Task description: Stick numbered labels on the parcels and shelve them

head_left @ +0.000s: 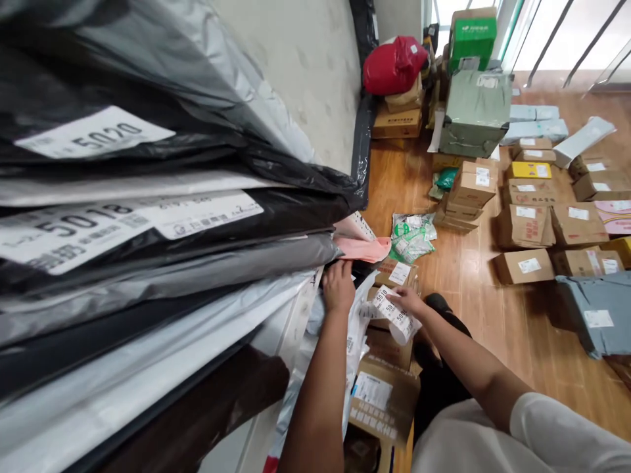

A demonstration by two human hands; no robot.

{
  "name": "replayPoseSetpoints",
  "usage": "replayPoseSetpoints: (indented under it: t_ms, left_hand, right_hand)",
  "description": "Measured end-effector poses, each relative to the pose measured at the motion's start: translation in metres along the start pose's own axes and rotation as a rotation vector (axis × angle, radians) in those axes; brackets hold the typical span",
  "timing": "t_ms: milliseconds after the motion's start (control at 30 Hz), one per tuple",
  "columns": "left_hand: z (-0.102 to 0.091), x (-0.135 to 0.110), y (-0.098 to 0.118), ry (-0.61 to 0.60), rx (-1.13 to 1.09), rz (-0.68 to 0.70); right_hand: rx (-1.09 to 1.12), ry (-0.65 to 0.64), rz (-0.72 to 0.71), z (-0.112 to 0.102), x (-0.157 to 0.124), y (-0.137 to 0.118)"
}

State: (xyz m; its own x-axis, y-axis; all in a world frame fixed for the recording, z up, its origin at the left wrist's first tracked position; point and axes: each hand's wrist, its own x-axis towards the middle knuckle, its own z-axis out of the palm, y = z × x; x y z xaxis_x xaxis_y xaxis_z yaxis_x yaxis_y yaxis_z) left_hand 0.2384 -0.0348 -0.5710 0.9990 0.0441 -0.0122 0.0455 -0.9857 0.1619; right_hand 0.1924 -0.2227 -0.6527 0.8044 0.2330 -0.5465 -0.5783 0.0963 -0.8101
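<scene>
My right hand (408, 301) is closed on a curling strip of white number labels (389, 303), printed with numbers such as 5010. Left of it, my left hand (339, 287) reaches among parcels on a shelf, its fingers stretched forward and apparently resting on a dark parcel. Just beyond those fingertips lies a pink bag (363, 248). A white plastic parcel (355, 322) hangs down beside my left forearm. Close on the left, black and grey bagged parcels are stacked; one bears a 5018 label (79, 230), another a 5020 label (106, 135).
Cardboard boxes (382, 401) stand below my hands. A clear-and-green plastic parcel (413, 236) lies on the wooden floor (473, 269). Several boxes (527, 223) fill the right side. Farther back are a grey-green wrapped box (476, 108) and a red bag (394, 66).
</scene>
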Motion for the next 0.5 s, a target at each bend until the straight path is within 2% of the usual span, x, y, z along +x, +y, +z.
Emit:
replayPoseSetpoints:
  t_ms: [67, 100, 267, 367, 500]
  left_hand:
    - [-0.001, 0.012, 0.004, -0.160, -0.107, 0.175]
    - [0.000, 0.018, 0.005, -0.226, -0.140, 0.198]
    - [0.008, 0.038, -0.002, -0.320, -0.145, -0.010]
    - [0.012, 0.041, -0.005, -0.354, -0.146, -0.103]
    - [0.024, 0.042, -0.005, -0.300, -0.133, -0.212]
  right_hand:
    - [0.024, -0.063, -0.044, -0.006, 0.009, -0.014]
    - [0.031, -0.097, -0.061, -0.005, 0.015, -0.021]
    - [0.008, -0.198, -0.077, 0.019, 0.059, -0.045]
    - [-0.048, -0.167, -0.042, 0.029, 0.083, -0.051]
    - [-0.129, -0.124, 0.015, 0.033, 0.104, -0.052]
